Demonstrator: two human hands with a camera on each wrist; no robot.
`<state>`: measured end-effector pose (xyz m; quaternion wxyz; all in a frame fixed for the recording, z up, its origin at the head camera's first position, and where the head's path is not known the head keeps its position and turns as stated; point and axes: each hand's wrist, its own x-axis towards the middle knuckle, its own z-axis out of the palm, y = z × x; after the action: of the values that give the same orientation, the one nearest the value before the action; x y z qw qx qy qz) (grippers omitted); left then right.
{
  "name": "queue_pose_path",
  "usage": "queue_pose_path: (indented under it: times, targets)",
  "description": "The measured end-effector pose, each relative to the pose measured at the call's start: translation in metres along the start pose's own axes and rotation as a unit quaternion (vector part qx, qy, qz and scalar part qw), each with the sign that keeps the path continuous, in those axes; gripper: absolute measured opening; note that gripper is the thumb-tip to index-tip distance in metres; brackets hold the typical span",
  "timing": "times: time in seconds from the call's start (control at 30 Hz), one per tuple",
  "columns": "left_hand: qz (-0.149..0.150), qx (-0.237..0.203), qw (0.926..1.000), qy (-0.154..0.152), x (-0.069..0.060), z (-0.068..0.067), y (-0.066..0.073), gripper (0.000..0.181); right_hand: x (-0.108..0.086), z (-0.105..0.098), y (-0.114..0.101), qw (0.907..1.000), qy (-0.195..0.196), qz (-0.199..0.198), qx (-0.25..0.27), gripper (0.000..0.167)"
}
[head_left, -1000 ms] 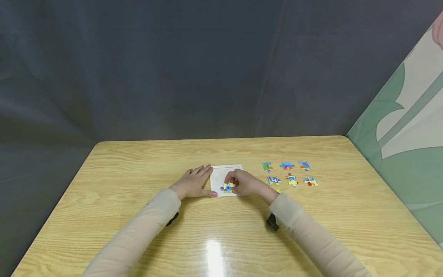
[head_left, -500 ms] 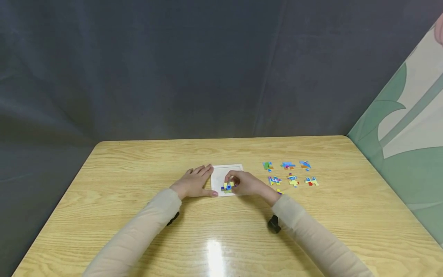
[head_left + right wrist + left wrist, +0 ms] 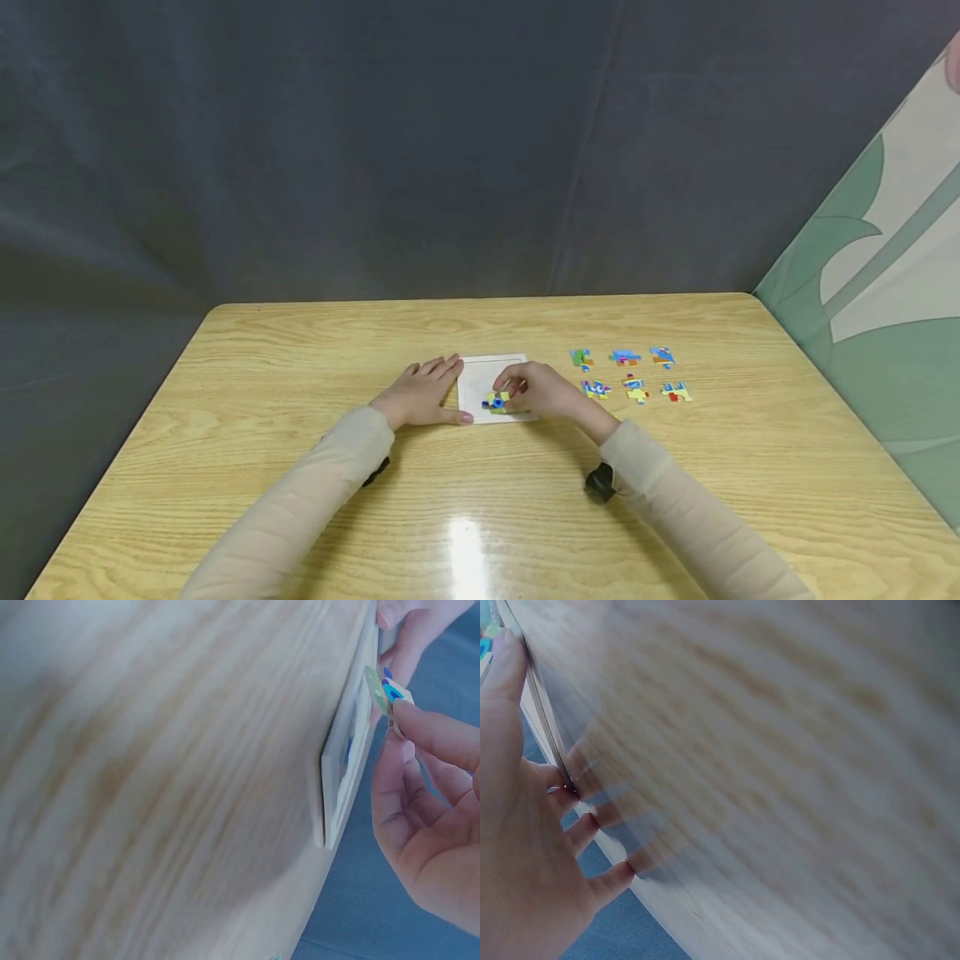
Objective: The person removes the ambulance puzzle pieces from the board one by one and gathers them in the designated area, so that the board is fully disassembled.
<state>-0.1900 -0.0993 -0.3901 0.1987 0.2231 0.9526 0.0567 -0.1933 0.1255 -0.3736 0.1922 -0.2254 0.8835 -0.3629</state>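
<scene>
A white puzzle board (image 3: pixel 474 375) with a raised rim lies in the middle of the wooden table. Along its left edge rests my left hand (image 3: pixel 422 397), fingers spread and thumb at the near left corner. Over the board, my right hand (image 3: pixel 549 390) pinches a yellow, blue and green jigsaw piece (image 3: pixel 497 402) between thumb and fingertips. In the right wrist view this jigsaw piece (image 3: pixel 377 691) stands tilted and off the board (image 3: pixel 328 799). The left wrist view shows the left fingers (image 3: pixel 611 883) touching the tabletop and board edge.
Several loose jigsaw pieces (image 3: pixel 625 358) lie in two rows on the table (image 3: pixel 300 358), right of the board. Dark cloth (image 3: pixel 375 150) hangs behind the table. A patterned panel (image 3: pixel 892 292) stands on the right.
My right hand has moved slightly right and away from me, with the jigsaw piece in its pinch. A yellow piece beside the right wrist is now hidden. The left hand stays in place.
</scene>
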Motion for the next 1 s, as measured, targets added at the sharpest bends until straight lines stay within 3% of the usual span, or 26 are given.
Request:
queue_pose_path:
  times: [0.23,0.47,0.7,1.0]
  targets:
    - [-0.002,0.0,1.0,-0.001,-0.001,0.0,0.0,0.095,-0.005,-0.007,0.005,0.9988,0.036,0.004,0.033,0.012]
    - [-0.001,0.005,1.0,-0.005,-0.001,0.0,0.0,0.095,-0.014,-0.019,0.012,0.9973,0.045,-0.002,0.059,0.02]
    - [0.007,0.004,1.0,-0.003,-0.001,0.0,-0.001,0.094,-0.025,-0.031,0.02,0.9933,0.063,0.03,0.092,0.024]
    - [0.01,0.006,0.9999,-0.002,-0.001,0.0,-0.001,0.093,-0.042,-0.052,0.032,0.9899,0.046,0.055,0.122,0.032]
